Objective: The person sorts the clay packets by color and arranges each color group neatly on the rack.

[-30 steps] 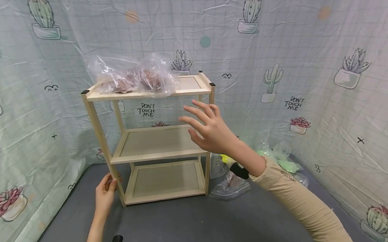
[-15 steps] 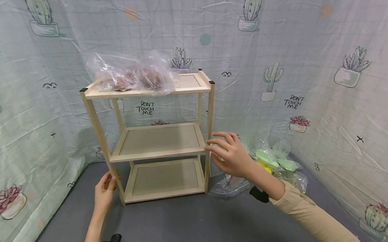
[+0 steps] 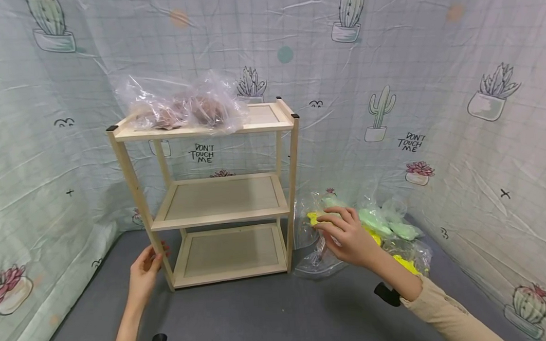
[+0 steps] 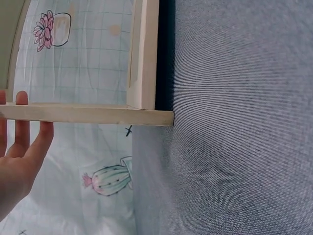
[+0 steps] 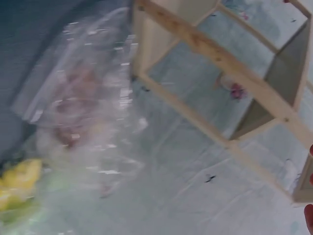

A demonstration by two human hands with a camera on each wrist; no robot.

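Observation:
A three-tier wooden shelf [image 3: 222, 220] stands on the dark grey table. My left hand [image 3: 143, 272] grips its front left post low down; in the left wrist view the fingers [image 4: 22, 129] wrap round the post [image 4: 93, 114]. Two clear plastic bags [image 3: 212, 112] with brownish-pink contents lie on the top tier. My right hand [image 3: 350, 238] is in the air right of the shelf, fingers loosely bent and holding nothing. It overlaps the heap of bags there. Nearest the shelf is a clear zip bag [image 3: 316, 265] with something reddish-brown inside, blurred in the right wrist view.
Behind and right of my right hand lie several clear bags with pale green [image 3: 403, 230] and bright yellow contents [image 3: 406, 264]. A cactus-print cloth [image 3: 340, 136] encloses the table at the back and both sides. The middle [image 3: 228, 196] and bottom tiers show bare panels.
My right hand has come down from in front of the shelf's upper part and moved right, to the bags. The left hand keeps its grip on the post.

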